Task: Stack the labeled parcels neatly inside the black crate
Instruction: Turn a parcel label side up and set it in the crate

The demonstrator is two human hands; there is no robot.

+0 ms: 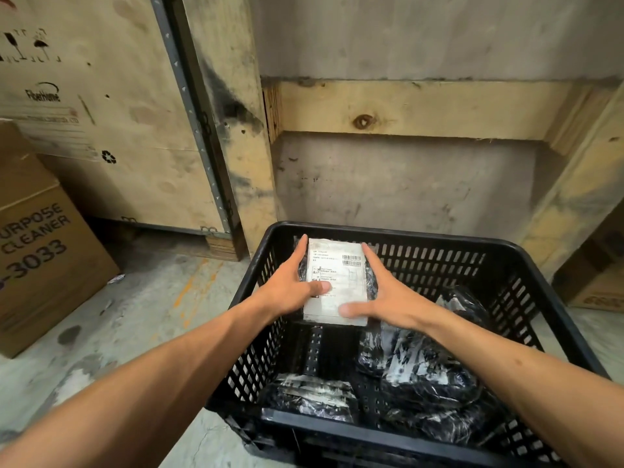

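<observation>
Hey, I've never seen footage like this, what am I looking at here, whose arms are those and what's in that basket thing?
There is no machine here: a camera worn on a person's head looks down at their own bare arms. The left hand and right hand hold a parcel with a white shipping label by its two sides, over the far left part of a black crate standing on a concrete floor. Several black plastic-wrapped parcels already lie loosely inside. Wooden crates and a cardboard box stand around.

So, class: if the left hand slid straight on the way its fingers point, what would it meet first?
Probably the far wall of the black crate: the left hand points along the labeled parcel toward it, though depth is unclear.
</observation>
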